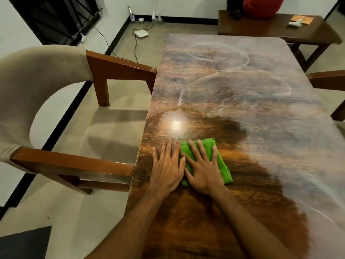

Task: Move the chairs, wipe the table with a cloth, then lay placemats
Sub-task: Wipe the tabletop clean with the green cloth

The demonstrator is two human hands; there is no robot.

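Observation:
A green cloth (223, 171) lies bunched on the wooden table (242, 86) near its left edge. My right hand (203, 174) presses flat on top of it, fingers spread. Beside it, my left hand (166, 171) rests flat on the bare tabletop, its fingers touching the cloth's left side. The wood near me looks dark and damp, while the far and right parts are hazy with pale swirl marks. A beige upholstered chair (37, 81) with wooden armrests stands at the table's left side, its arm ends touching the table edge.
Another chair's wooden arm (328, 79) shows at the right edge. A dark wooden bench (270, 28) at the far end holds a red object (261, 6) and small items. A white box (141, 33) with cables lies on the floor.

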